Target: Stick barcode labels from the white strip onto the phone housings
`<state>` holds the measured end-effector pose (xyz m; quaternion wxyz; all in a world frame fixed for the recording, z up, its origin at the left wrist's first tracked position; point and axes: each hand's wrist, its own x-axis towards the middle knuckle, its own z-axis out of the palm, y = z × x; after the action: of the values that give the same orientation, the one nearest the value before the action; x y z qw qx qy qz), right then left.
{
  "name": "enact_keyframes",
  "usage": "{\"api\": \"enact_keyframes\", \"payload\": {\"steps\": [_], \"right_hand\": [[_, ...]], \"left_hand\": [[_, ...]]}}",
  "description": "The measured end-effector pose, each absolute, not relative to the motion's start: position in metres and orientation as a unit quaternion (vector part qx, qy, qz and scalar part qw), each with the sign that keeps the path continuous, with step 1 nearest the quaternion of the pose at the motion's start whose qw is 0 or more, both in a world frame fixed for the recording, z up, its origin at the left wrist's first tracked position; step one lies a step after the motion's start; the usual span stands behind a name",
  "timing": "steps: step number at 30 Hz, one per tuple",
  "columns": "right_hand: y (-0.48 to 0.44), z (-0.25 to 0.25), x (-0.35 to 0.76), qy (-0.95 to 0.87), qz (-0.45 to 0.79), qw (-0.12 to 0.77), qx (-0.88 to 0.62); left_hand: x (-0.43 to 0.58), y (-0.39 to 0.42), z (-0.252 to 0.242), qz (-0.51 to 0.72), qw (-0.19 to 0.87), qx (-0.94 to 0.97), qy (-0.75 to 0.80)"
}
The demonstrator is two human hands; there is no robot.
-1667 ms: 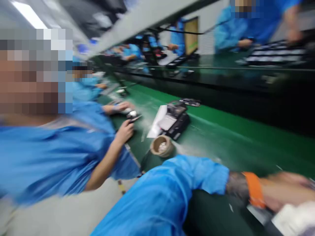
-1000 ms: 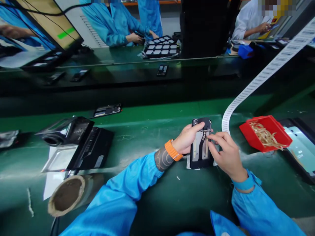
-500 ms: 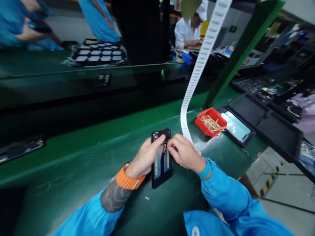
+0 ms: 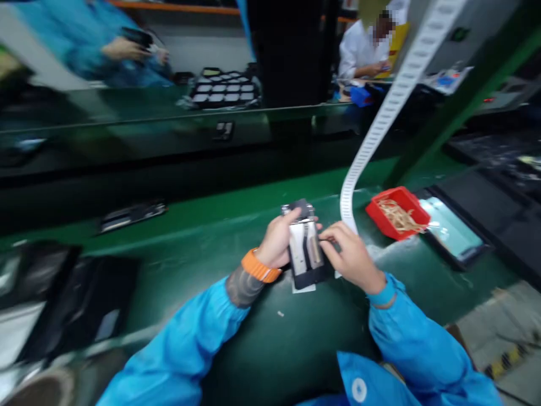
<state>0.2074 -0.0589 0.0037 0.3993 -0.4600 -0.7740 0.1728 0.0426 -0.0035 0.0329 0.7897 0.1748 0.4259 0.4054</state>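
The left hand (image 4: 279, 239) is gripping the opened phone (image 4: 306, 254) on the green worktop (image 4: 203, 248); the right hand (image 4: 350, 256) is pinching at its middle, left of the red tray (image 4: 397, 217).

Green workbench (image 4: 177, 265) before a dark conveyor (image 4: 127, 141), grey floor (image 4: 499, 332).

One opened phone (image 4: 305, 251), one red bin (image 4: 397, 212), one white tape strip (image 4: 391, 107), two hands

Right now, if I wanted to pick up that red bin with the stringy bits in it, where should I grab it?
Probably by the red bin's near left wall, coming from above. It sits open-topped on the green bench, and that wall is bare, while the white tape hangs close beside it, so stay clear of that.
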Motion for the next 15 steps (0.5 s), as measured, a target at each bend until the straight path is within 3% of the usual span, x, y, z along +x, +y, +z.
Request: {"api": "enact_keyframes", "payload": {"steps": [8,15], "right_hand": [[-0.055,-0.001,0.207,-0.777,0.144,0.410,-0.456],[-0.053,-0.006,0.211,-0.795,0.156,0.356,-0.466]], "left_hand": [[0.048,-0.015,0.019,0.422,0.795,0.235,0.366],[0.050,-0.020,0.020,0.399,0.800,0.258,0.366]]}}
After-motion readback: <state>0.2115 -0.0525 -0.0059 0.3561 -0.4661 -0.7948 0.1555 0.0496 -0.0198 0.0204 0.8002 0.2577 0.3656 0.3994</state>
